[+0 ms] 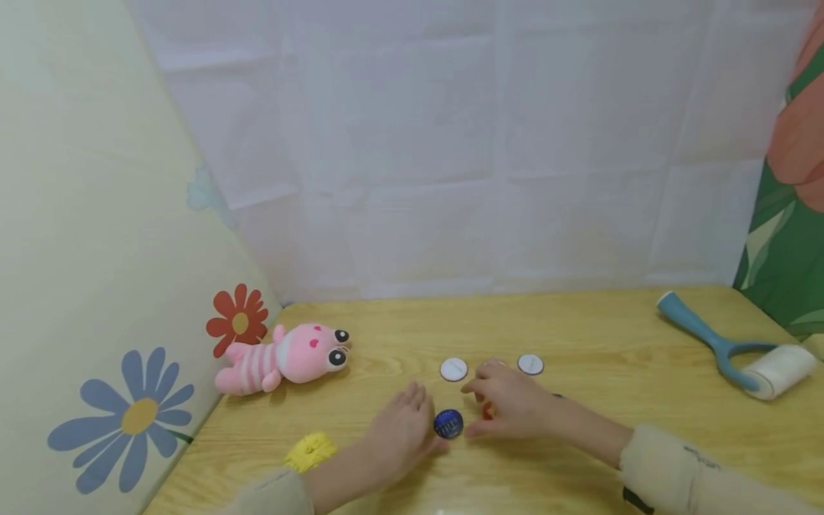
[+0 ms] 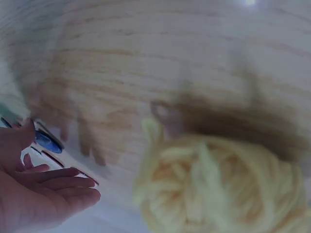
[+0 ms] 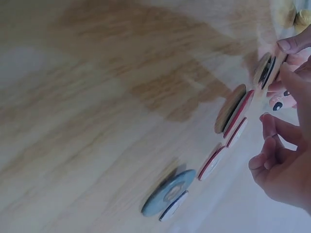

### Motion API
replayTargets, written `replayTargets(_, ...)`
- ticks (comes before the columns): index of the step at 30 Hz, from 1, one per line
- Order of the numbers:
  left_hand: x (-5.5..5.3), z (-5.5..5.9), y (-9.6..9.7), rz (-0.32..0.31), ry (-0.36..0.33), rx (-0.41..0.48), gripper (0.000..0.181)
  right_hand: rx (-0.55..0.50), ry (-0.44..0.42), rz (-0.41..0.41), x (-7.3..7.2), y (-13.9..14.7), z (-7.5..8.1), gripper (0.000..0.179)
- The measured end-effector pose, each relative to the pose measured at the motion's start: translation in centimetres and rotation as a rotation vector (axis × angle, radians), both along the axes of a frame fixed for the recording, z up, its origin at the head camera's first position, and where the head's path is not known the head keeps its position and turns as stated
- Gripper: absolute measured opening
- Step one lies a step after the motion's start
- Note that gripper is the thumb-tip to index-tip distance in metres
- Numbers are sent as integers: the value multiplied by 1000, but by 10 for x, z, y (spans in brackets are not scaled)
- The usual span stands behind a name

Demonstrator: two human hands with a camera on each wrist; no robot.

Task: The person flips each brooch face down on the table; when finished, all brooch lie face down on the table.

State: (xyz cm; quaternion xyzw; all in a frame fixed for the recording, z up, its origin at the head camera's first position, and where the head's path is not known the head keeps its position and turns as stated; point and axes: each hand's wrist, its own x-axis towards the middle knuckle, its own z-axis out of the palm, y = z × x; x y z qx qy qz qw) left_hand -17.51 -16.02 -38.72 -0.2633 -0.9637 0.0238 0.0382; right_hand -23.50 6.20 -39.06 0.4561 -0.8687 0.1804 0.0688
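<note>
"Cream cloth sleeves nearest. Hands?"

"Left hand released, fingers extended, just left of a glossy round blue disc. Right hand also released, loosely curved, just right; thumb contact, can't tell."

"Disc spot?"

"Wood-grain counter, between both hands. Red disc partly under right hand; flat white rounds farther off."

"Others?"

"Stringy yellow bundle near left, soft striped pink plush far left, blue forked roller far right."

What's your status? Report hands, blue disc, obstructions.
Left hand beside blue disc, right hand partly covering red disc. Blue disc uncovered, between both hands. Yellow bundle by left forearm, not blocking.
</note>
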Motion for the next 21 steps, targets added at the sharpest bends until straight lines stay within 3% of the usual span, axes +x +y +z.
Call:
replayTargets(6, -2, -8, 1, 0, -50, 108, 50, 43, -19, -9, 0, -4, -4, 51)
replayTargets(15, -3, -12, 4, 24, -106, 158, 49, 62, -73, -11, 0, -6, -10, 43)
replayTargets(21, -4, -14, 7, 18, -84, 193, 44, 59, -45, -3, 0, -9, -11, 43)
